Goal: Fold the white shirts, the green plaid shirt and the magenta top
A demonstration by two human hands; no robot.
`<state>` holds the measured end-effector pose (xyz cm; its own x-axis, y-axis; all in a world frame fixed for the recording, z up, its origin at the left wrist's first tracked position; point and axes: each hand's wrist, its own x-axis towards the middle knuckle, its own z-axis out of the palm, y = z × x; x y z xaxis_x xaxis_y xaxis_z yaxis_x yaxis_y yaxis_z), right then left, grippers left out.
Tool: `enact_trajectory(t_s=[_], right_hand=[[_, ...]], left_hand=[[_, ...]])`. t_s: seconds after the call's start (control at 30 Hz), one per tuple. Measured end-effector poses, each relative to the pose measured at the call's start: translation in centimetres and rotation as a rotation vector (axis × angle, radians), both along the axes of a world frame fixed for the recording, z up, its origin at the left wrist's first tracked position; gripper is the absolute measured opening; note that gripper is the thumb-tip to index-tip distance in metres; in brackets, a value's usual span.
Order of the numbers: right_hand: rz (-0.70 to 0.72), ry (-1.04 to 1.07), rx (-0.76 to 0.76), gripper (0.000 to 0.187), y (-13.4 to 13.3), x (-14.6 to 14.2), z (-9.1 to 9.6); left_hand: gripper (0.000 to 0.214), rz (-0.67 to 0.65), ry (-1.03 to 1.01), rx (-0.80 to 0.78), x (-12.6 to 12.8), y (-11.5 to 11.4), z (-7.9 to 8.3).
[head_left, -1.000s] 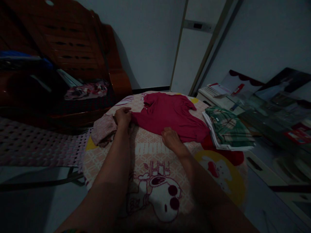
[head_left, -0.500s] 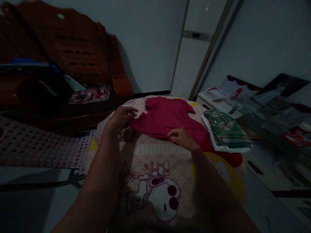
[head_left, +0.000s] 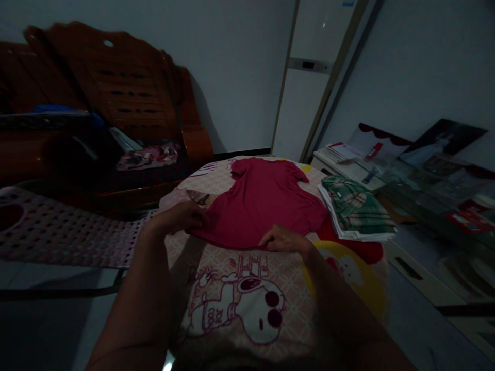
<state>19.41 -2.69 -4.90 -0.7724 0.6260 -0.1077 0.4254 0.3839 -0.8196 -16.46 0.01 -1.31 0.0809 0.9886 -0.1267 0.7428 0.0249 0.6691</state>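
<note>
A dark pink T-shirt (head_left: 257, 198) lies spread on the cloth-covered table (head_left: 297, 304), its sleeves toward the far side and its hem facing me. At the left end of the hem, my left hand (head_left: 183, 216) has its fingers bent and closed on the shirt's edge. My right hand (head_left: 284, 239) pinches the hem near its middle, thumb and fingers together. Right of the shirt sits a folded stack with green plaid fabric (head_left: 359, 206) over white layers. Behind my left hand, a small crumpled pale cloth (head_left: 176, 197) is partly hidden.
A wooden bench (head_left: 131, 98) with a patterned cloth (head_left: 149, 155) on it stands at the back left. A woven chair (head_left: 73, 232) is close on the left. A tall white cabinet-like unit (head_left: 299, 105) stands behind the table, and a glass-topped stand (head_left: 429, 190) is at the right.
The shirt's near hem has come toward me and lies flatter and wider. My left hand has moved down and closed on the hem's left end; my right hand has moved slightly nearer with the hem.
</note>
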Motion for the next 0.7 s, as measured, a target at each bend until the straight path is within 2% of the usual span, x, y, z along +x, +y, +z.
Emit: enact_trajectory(t_s=[0.1, 0.23, 0.33, 0.43, 0.5, 0.6, 0.7], right_hand=[[0.025, 0.017, -0.022, 0.029, 0.0, -0.2, -0.1], [0.119, 0.022, -0.103, 0.022, 0.2, -0.4, -0.1], [0.106, -0.001, -0.22, 0.028, 0.3, -0.5, -0.3], [0.035, -0.029, -0.318, 0.033, 0.5, -0.7, -0.8], [-0.004, -0.016, -0.35, 0.036, 0.6, -0.7, -1.4], [-0.06, 0.051, -0.404, 0.039, 0.9, -0.5, -2.4], [-0.097, 0.121, -0.471, 0.041, 1.2, -0.4, -3.1]], left_hand=[[0.02, -0.2, 0.092, -0.255, -0.5, -0.8, -0.9], [0.015, -0.162, 0.158, -0.272, -1.0, -0.6, -1.5], [0.012, -0.137, 0.238, -0.184, -0.5, 0.6, -0.5], [0.016, -0.094, 0.251, 0.072, 1.4, 3.1, 1.2], [0.017, -0.043, 0.177, 0.206, 3.1, 5.6, 1.6], [0.022, 0.041, -0.026, 0.245, 5.9, 9.8, 0.4], [0.046, 0.233, -0.243, 0.133, 8.0, 13.2, -2.0]])
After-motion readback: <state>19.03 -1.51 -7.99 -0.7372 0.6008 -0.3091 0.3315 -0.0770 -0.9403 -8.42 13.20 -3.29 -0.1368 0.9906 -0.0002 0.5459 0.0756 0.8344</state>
